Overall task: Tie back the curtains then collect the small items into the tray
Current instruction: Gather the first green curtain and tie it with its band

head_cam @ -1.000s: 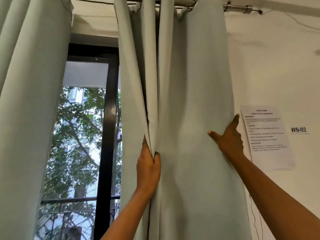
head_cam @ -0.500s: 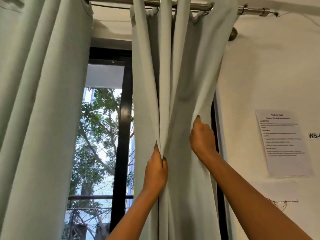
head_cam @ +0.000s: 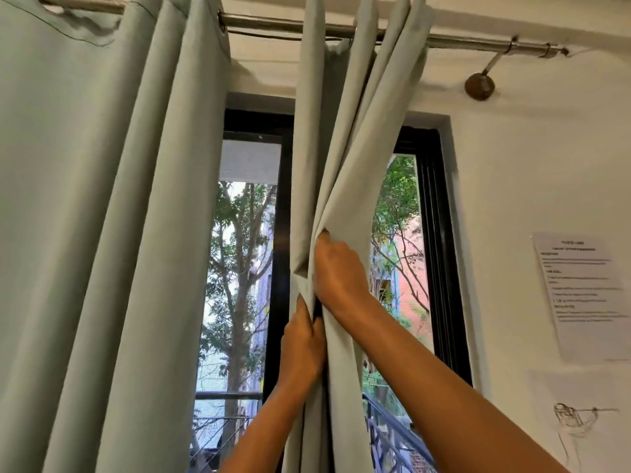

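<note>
Two pale green curtains hang from a metal rod. The right curtain is bunched into a narrow bundle in front of the window's middle. My left hand pinches its left folds from below. Just above it, my right hand is wrapped around the bundle's right side and presses the folds together. The left curtain hangs loose and wide at the left. A thin string tie-back hangs from a hook on the wall at the lower right. No tray or small items are in view.
A black-framed window shows trees and a balcony railing outside. A printed paper sheet is stuck on the white wall at the right. The rod's wall bracket sits at the upper right.
My right hand has swept the curtain's right edge leftward from the wall to meet my left hand, gathering the cloth into a bundle and baring the window's right pane.
</note>
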